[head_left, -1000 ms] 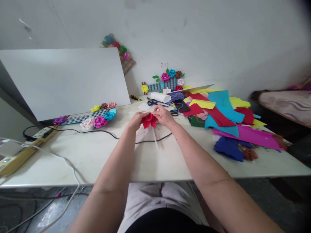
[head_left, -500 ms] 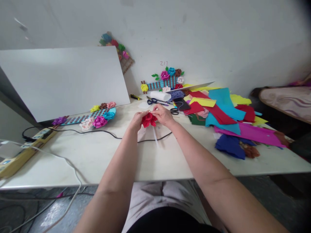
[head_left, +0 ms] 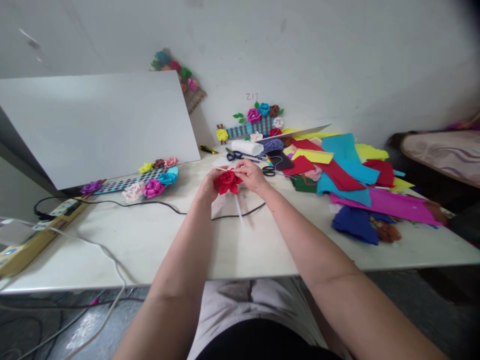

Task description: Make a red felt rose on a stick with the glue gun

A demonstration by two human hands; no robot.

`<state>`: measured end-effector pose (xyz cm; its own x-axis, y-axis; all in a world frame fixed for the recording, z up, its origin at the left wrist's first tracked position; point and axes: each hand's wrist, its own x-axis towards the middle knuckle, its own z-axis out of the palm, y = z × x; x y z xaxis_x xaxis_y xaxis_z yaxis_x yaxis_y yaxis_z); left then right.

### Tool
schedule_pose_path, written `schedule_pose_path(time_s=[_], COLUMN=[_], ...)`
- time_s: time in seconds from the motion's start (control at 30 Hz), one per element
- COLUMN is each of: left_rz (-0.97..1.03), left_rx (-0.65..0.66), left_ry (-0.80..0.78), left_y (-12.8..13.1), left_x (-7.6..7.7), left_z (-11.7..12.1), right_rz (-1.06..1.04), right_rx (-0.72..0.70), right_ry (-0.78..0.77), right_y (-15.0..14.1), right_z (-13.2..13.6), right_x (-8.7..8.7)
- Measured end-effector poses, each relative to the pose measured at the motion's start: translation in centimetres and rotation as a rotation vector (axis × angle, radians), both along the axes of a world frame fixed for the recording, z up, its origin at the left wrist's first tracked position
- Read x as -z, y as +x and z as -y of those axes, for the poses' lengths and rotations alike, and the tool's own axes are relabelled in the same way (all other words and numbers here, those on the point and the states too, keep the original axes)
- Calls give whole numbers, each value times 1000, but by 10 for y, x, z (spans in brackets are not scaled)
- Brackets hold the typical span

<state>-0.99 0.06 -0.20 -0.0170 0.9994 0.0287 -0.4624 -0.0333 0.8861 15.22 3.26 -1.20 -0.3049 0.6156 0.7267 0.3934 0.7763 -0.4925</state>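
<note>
Left fingertips have drawn back slightly from the right ones since half a second ago, baring more of the red crepe-paper flower (head_left: 227,184) and a thin pale stick (head_left: 225,170) across its far edge. Flower sits between the two hands, over the middle of the white surface (head_left: 251,250), petals spread toward the wearer.

Grip, left hand (head_left: 210,185): fingers closed on the flower's left side. Grip, right hand (head_left: 252,177): thumb and fingertips pinched together at the stick's right end; cannot tell whether they also hold a petal. Translucent white strip (head_left: 239,209) shows below the flower, pointing toward the wearer; its upper end is hidden.

Black cord (head_left: 131,204) runs over the surface from the power strip (head_left: 48,225) at far left and passes below the hands. Black-handled scissors (head_left: 268,171) lie just beyond the right hand; navy-handled scissors (head_left: 234,156) farther back, near a white roll (head_left: 247,147) and bluish yarn (head_left: 273,145). Right of these, a heap of coloured paper: turquoise, red, yellow, with a magenta sheet (head_left: 390,205) along its near side. Left: a woven panel (head_left: 120,184) trimmed with paper flowers, in front of a leaning white board (head_left: 101,125).
</note>
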Motion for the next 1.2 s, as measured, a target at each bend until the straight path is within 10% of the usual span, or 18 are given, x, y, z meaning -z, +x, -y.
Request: schedule_pose_path(time_s=[1.2], left_rz=[-52], left_rx=[-153], left_ry=[202], left_y=[8], left_x=[7], left_z=[-5], right_rz=[-58], right_rx=[107], right_ry=[6], right_y=[1], right_z=[-6], right_x=[5])
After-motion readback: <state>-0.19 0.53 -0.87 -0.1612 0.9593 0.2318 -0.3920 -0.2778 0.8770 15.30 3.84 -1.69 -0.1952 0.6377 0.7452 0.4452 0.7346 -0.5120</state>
